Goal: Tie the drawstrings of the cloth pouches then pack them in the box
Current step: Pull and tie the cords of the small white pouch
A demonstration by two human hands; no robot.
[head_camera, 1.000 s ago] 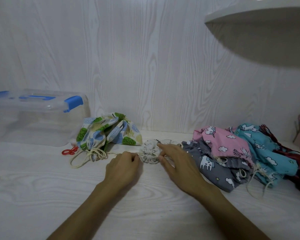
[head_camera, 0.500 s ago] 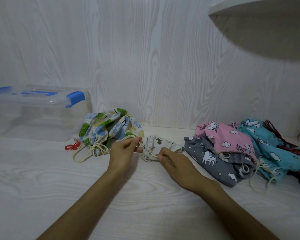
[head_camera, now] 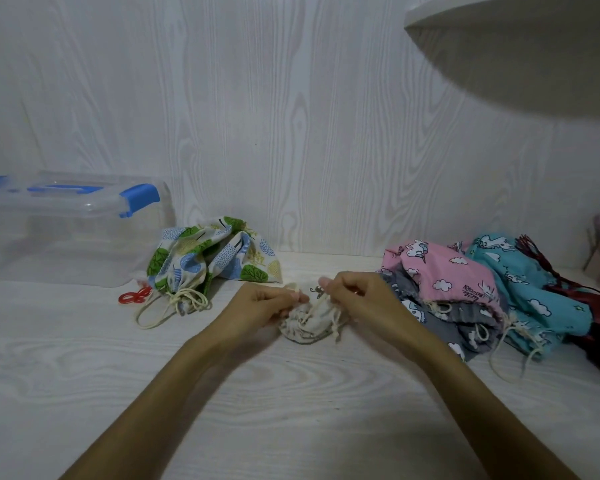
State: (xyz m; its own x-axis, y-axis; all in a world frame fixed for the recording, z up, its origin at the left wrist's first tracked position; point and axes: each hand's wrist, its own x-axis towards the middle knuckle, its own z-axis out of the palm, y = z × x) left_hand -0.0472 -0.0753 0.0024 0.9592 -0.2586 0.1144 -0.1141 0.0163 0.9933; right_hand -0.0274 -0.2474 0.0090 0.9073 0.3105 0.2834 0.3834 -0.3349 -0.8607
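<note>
Both hands work the small cream pouch (head_camera: 309,322) mid-table: left hand (head_camera: 260,306) and right hand (head_camera: 364,303) each pinch its drawstring (head_camera: 315,308) (cord taut between them); the clear lidded box (head_camera: 66,226) sits at the far-left edge.

Cinched cream pouch (head_camera: 309,322), closed box (head_camera: 66,223)

A small cream cloth pouch (head_camera: 309,322) lay on the pale wood-grain table (head_camera: 291,410) between the left hand (head_camera: 260,306) and right hand (head_camera: 364,303). The clear plastic box with blue latches (head_camera: 66,230) stood far left, a leaf-print cloth pouch (head_camera: 208,261) beside it. A pile of unicorn-print cloth pouches (head_camera: 465,292) lay right.
</note>
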